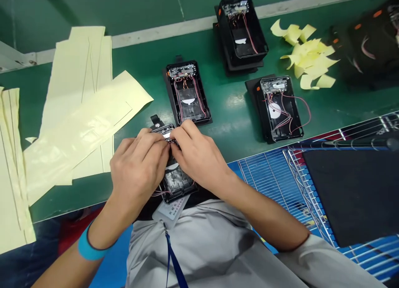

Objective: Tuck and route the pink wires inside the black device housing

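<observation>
Over the black case point(181, 182), both hands point(139, 165) curl inward.

The left hand point(137, 165) and right hand point(198, 155) partly hide the black case point(179, 183) and what their fingertips meet, the far-left yellow sheets point(14, 167) and blurred far-right casings point(355, 57) being cropped, the print on the badge point(170, 211) illegibly small.

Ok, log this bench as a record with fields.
left hand: fingers curled at the near casing
right hand: fingers at the same casing's circuit board
middle casing: open, wired, beyond the hands
right casing: open, pink wire looping past its edge
far casing: open, wired
yellow sheets: left on green bench
yellow scraps: curled, beyond right casing
</observation>
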{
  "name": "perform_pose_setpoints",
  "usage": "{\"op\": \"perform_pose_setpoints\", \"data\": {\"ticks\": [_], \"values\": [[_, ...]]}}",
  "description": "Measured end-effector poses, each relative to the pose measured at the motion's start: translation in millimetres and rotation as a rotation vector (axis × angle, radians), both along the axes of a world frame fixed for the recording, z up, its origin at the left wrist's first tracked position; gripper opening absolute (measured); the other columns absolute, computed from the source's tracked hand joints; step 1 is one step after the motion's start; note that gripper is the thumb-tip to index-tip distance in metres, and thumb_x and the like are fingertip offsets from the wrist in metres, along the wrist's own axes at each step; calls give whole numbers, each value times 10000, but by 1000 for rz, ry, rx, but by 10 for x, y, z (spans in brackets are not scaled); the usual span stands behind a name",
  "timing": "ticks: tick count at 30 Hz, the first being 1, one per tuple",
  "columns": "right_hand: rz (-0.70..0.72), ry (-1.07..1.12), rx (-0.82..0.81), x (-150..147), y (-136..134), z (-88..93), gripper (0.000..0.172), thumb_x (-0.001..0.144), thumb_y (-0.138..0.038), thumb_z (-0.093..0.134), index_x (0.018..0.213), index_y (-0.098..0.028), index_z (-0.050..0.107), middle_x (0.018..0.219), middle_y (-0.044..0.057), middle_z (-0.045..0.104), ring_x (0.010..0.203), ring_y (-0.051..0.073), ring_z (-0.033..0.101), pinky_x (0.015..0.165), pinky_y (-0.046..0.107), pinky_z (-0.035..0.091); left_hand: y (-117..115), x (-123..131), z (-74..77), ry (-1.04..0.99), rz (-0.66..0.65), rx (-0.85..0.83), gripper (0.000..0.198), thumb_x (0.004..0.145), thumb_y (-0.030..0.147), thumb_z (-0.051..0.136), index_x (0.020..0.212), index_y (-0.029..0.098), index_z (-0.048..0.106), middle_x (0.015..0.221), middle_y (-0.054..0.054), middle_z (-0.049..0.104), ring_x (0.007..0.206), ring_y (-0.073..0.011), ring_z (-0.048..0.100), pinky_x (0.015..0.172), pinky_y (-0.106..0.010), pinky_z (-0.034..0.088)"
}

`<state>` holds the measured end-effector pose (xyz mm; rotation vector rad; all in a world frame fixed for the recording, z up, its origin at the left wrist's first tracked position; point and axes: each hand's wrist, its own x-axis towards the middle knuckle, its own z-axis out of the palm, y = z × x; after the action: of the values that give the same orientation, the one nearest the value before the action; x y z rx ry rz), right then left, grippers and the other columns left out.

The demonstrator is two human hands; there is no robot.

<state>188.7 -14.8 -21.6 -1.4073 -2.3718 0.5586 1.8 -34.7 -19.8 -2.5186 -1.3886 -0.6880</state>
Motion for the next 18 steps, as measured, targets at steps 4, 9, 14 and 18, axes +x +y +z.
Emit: {"op": "perform_pose_setpoints", "data": {"ticks": [4,9,14,18], "values": [[-5,-63,51,-19,-29,8,140,1108,-127,457,1147,-177,582,1156,72,575,765,143,552,588,341,365,12,-14,-18,8,4,3,199,932,120,789,1094,149,678,1167,-29,767,1071,-218,759,793,-374,482],[-17,-70,91,-35,-46,-4,158,1104,-113,434,1136,-182,573,1142,69,584,730,149,540,574,345,376,22,-8,11,48,-12,10,168,963,122,751,1107,163,675,1161,-20,766,1026,-203,737,784,-375,464],[-46,-63,80,-56,-40,4,162,1095,-102,444,1139,-180,580,1126,68,599,729,155,558,573,346,384,7,18,36,60,-12,-8,125,986,105,702,1095,154,665,1169,-40,759,1085,-221,726,794,-386,453],[-59,-63,65,-70,-19,11,133,1094,-119,475,1138,-181,583,1117,67,611,718,160,568,560,350,355,-5,26,21,32,35,-59,106,996,94,663,1067,173,656,1181,-21,748,1063,-207,720,801,-391,449]]}}
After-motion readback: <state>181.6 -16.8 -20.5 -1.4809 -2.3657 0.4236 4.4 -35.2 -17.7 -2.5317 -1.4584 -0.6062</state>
